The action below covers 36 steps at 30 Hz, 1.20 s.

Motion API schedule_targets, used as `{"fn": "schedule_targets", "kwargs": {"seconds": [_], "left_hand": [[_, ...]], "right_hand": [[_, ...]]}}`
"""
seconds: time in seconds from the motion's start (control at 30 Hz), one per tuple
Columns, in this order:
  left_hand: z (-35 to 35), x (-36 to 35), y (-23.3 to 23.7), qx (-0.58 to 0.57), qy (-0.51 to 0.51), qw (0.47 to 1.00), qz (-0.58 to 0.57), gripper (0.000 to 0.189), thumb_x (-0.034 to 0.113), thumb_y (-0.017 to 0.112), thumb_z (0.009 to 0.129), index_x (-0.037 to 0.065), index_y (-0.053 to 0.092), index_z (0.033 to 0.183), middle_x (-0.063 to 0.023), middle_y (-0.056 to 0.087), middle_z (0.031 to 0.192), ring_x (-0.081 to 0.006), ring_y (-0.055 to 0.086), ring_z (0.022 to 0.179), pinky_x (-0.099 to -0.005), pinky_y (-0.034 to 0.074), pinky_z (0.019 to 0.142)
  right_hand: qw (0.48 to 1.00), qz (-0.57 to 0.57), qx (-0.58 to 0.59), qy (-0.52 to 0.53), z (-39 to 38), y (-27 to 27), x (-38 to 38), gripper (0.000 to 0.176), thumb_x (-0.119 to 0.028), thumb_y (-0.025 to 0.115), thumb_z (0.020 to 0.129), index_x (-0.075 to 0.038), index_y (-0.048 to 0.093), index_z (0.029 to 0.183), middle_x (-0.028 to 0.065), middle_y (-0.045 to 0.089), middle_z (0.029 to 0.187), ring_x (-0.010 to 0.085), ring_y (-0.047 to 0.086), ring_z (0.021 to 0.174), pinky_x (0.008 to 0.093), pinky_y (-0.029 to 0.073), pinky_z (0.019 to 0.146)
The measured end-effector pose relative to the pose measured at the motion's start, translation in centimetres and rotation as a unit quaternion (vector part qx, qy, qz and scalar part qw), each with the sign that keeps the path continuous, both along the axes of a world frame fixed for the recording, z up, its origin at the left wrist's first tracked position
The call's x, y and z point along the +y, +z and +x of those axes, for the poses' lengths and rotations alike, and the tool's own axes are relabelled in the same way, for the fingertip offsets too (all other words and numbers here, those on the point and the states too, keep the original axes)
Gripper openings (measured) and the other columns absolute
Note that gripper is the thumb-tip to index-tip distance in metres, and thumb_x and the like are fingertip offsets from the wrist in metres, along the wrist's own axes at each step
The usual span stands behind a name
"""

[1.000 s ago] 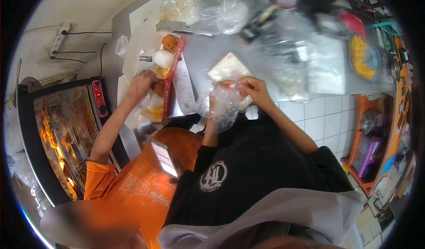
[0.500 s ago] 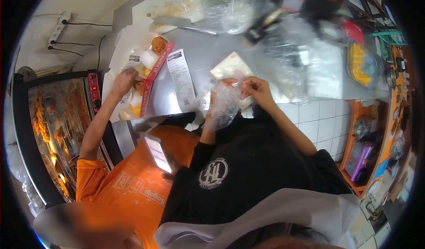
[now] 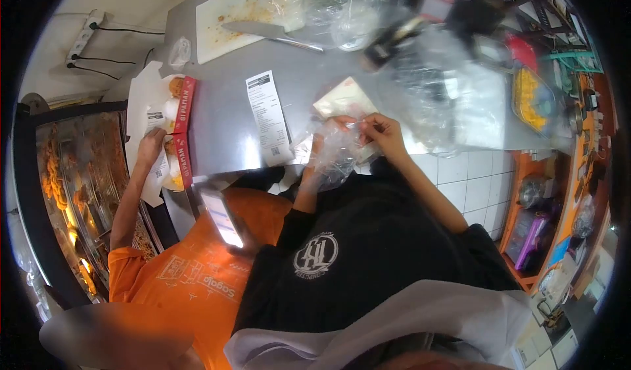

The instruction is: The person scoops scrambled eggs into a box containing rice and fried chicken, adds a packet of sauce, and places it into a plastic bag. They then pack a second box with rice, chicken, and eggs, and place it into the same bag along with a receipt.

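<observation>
My left hand is partly covered by a crumpled clear plastic bag, and its fingers are bent around the upper end of the plastic. My right hand pinches the same plastic between thumb and fingers, close beside the left fingertips. Just beyond both hands lies a pale paper stack with faint reddish print. To the left, a long printed receipt rests on the metal table. The plastic hides part of my left palm and wrist.
A person in orange touches the red-and-white food boxes and holds a lit phone. A knife lies across the stained cutting board. Plastic bags and a tub of yellow food are at right.
The co-worker's hand and the food boxes have moved left, toward the table's edge, uncovering more of the cutting board. My two hands stay at nearly the same place on the plastic.
</observation>
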<state>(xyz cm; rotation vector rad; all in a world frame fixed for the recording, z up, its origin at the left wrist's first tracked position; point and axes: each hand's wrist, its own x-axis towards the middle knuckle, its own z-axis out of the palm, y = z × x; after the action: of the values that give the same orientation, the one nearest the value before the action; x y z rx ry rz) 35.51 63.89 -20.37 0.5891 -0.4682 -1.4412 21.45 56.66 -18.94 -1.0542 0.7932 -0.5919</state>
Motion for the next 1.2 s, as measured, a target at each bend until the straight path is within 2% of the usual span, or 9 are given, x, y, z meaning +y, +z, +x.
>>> {"fn": "schedule_targets", "kwargs": {"seconds": [0.17,0.43,0.5,0.73,0.83,0.9,1.07,1.13,1.2], "left_hand": [[0.3,0.1,-2.3,0.016,-0.038,0.999,-0.015,0.037,0.036,0.038,0.086,0.0,0.045,0.091,-0.0197,0.045,0.106,-0.0321,0.055,0.083,-0.0411,0.047,0.072],[0.3,0.1,-4.8,-0.017,0.019,0.999,-0.023,0.032,0.033,0.04,0.086,0.001,0.047,0.088,-0.0188,0.046,0.104,-0.0312,0.055,0.082,-0.0411,0.048,0.07],[0.2,-0.3,-5.9,0.135,-0.11,0.983,-0.061,0.047,0.047,0.043,0.083,0.001,0.045,0.095,-0.0187,0.046,0.108,-0.0243,0.054,0.086,-0.0339,0.049,0.068],[6.9,1.7,4.1,-0.283,0.046,0.953,-0.099,0.034,0.031,0.042,0.084,0.003,0.048,0.102,-0.0147,0.049,0.11,-0.0248,0.049,0.097,-0.0321,0.041,0.082],[4.4,-0.7,2.1,-0.457,0.028,0.863,-0.213,0.031,0.025,0.042,0.083,0.004,0.05,0.104,-0.0129,0.05,0.111,-0.0263,0.047,0.102,-0.0324,0.037,0.087],[2.6,-1.8,0.1,-0.625,-0.045,0.764,-0.151,0.032,0.013,0.049,0.074,0.007,0.052,0.105,-0.0096,0.051,0.112,-0.0289,0.047,0.105,-0.0344,0.036,0.089],[3.3,-2.0,-1.7,-0.585,0.002,0.797,-0.154,0.036,0.004,0.05,0.067,0.007,0.052,0.103,-0.01,0.051,0.109,-0.0295,0.048,0.1,-0.0324,0.039,0.086],[3.4,-2.6,0.0,-0.509,-0.094,0.849,-0.11,0.033,0.003,0.051,0.067,0.005,0.051,0.1,-0.0117,0.052,0.102,-0.0286,0.05,0.096,-0.0308,0.039,0.084],[3.1,-2.7,-0.3,-0.542,-0.039,0.824,-0.164,0.032,0.003,0.052,0.067,0.004,0.049,0.099,-0.0121,0.051,0.1,-0.028,0.049,0.095,-0.0307,0.038,0.082]], "right_hand": [[0.997,-0.027,0.055,0.052,-0.1,-0.6,-0.4,0.012,-0.011,0.056,0.082,0.001,0.055,0.079,0.0037,0.056,0.064,0.0084,0.055,0.053,0.021,0.046,0.05],[0.999,-0.029,-0.01,-0.035,0.0,0.1,0.6,0.012,-0.01,0.055,0.083,0.001,0.056,0.079,0.0038,0.056,0.062,0.0093,0.055,0.056,0.0219,0.046,0.054],[0.999,-0.033,0.009,-0.023,0.1,0.0,0.5,0.011,-0.009,0.055,0.083,0.001,0.056,0.079,0.0037,0.056,0.062,0.0089,0.055,0.056,0.0217,0.046,0.053],[0.993,-0.061,0.1,0.031,0.3,-0.1,-0.1,0.008,-0.006,0.057,0.08,0.001,0.055,0.078,0.0027,0.056,0.061,0.0071,0.054,0.055,0.0205,0.044,0.05],[0.98,-0.098,0.164,-0.046,0.9,0.8,0.1,0.006,-0.003,0.059,0.077,0.001,0.054,0.076,0.0027,0.055,0.06,0.0067,0.053,0.054,0.0205,0.043,0.049],[0.974,-0.138,0.17,-0.05,1.0,1.2,-0.2,0.005,0.0,0.058,0.076,0.0,0.053,0.076,0.0026,0.055,0.06,0.0065,0.052,0.053,0.0207,0.043,0.048],[0.917,-0.328,0.227,0.028,0.2,1.2,-1.9,0.01,0.007,0.055,0.072,0.001,0.051,0.079,0.006,0.054,0.056,0.0102,0.052,0.049,0.0229,0.042,0.048],[0.925,-0.297,0.231,0.05,-0.1,1.1,-2.3,0.012,0.006,0.056,0.073,0.0,0.052,0.083,0.008,0.055,0.059,0.0126,0.055,0.054,0.0224,0.043,0.051],[0.913,-0.359,0.183,0.06,-0.1,0.7,-2.3,0.014,0.002,0.057,0.074,0.0,0.053,0.087,0.0081,0.058,0.068,0.0118,0.057,0.062,0.0224,0.044,0.055]]}}
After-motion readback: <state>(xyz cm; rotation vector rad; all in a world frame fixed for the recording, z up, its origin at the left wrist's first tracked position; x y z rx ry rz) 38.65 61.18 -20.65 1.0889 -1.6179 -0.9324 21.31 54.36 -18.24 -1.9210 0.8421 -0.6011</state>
